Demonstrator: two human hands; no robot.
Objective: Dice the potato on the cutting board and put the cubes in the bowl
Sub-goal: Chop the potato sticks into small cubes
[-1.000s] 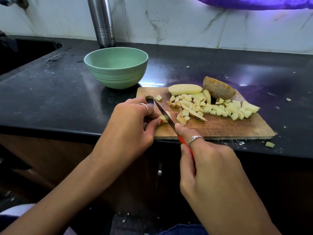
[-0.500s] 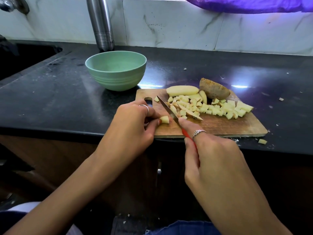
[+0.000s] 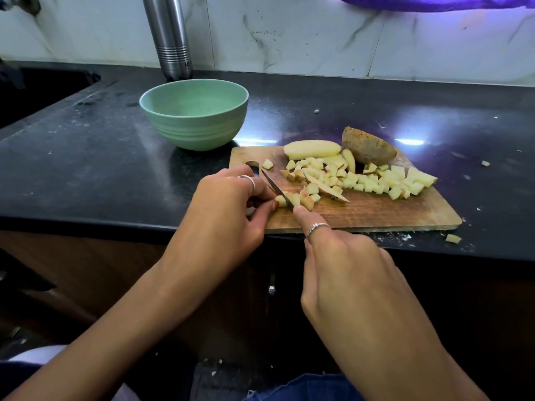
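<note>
Wooden board (image 3: 376, 215) on the black bench (image 3: 86, 169) is carrying a heap of potato cubes (image 3: 373, 180), while two bigger potato pieces (image 3: 367, 149) are waiting uncut at its far edge and the green bowl (image 3: 194, 111) is sitting empty beside it, so I judge the dicing about half done and the transfer not begun. Left hand (image 3: 225, 209) fingers are pinching a small potato strip (image 3: 285, 199); the right hand (image 3: 347, 273) is gripping the knife (image 3: 276, 188), whose blade is now sitting nearer the person than half a second ago.
</note>
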